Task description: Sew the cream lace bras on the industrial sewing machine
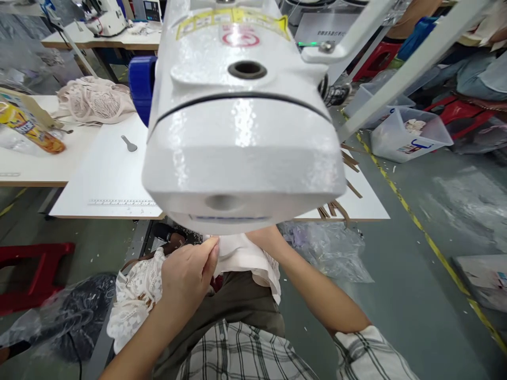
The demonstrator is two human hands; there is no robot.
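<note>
White cloth [241, 256] lies below the front of the sewing machine [243, 158], draping toward your lap. Your left hand [189, 272] is curled closed, thumb against fingers, pinching the cloth's left edge. Your right hand [262, 235] reaches in at the other side (mostly hidden under the machine, so whether it grips cannot be told). Just beside your left forearm hangs a bundle of white lace [137, 298]. Farther out on your left, the white tabletop [85, 177] shows a printed ruler scale [122, 202], with a small grey spoon-shaped piece [129, 143] beyond it and a heap of cream netting [97, 100] farther back. On your right, brown strips [351, 161] lie near the machine, and a clear plastic bag [328, 250] shows below the table edge.
</note>
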